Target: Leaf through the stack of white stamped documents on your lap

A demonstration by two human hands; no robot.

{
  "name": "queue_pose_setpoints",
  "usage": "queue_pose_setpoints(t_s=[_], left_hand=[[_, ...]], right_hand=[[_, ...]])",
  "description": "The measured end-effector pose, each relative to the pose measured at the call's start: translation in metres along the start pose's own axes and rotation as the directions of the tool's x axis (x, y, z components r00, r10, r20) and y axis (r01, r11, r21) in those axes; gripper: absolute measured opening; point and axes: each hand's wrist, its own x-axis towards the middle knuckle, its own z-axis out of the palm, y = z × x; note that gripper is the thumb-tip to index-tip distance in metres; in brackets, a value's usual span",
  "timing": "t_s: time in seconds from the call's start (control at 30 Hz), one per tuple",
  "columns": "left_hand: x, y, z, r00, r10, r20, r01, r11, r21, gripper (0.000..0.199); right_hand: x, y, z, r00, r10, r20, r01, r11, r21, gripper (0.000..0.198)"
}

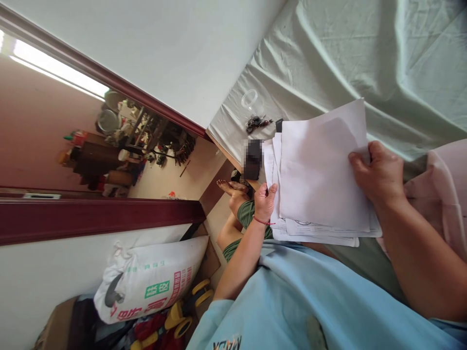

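A loose stack of paper sheets (323,170) is held between my two hands, above my lap. The top sheet is blank; printed lines show along the edges of lower sheets. My left hand (265,201), with a red string at the wrist, pinches the stack's left edge, thumb on top. Gripping the right edge is my right hand (381,175), its thumb over the top sheet and its other fingers mostly hidden beneath. The sheets are uneven, several jutting out at the left and bottom. Beyond the stack's left edge lies a dark, partly blurred object (252,167).
A pale wrinkled sheet (328,58) covers the bed, bearing a clear plastic container (250,99) and a bunch of keys (257,123). Pink cloth (445,194) lies at right. A white printed sack (153,279) and a yellow-wheeled toy (178,316) stand lower left, near a doorway.
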Motion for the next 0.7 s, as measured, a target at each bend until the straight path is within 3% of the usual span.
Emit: queue_pose_setpoints(t_s=[0.2, 0.37, 0.53, 0.7], left_hand=[[0.0003, 0.0000, -0.0010, 1.000, -0.014, -0.014, 0.014, 1.000, 0.014, 0.051], [0.0005, -0.0001, -0.0014, 0.999, -0.012, -0.033, 0.013, 0.999, 0.041, 0.054], [0.0000, -0.0016, -0.0011, 0.999, -0.031, -0.030, 0.031, 1.000, 0.001, 0.052], [-0.0017, -0.0041, 0.0003, 0.998, -0.066, -0.010, 0.064, 0.991, -0.119, 0.047]], right_hand=[[-0.0004, 0.0043, 0.0012, 1.000, 0.004, -0.026, 0.001, 0.986, 0.164, 0.019], [-0.0029, 0.0028, -0.0018, 0.997, 0.073, -0.018, -0.063, 0.948, 0.311, 0.052], [-0.0041, 0.0068, -0.0019, 0.998, -0.045, 0.050, 0.029, 0.962, 0.271, 0.018], [-0.0039, 0.0069, -0.0006, 0.997, -0.066, -0.034, 0.071, 0.984, 0.166, 0.014]])
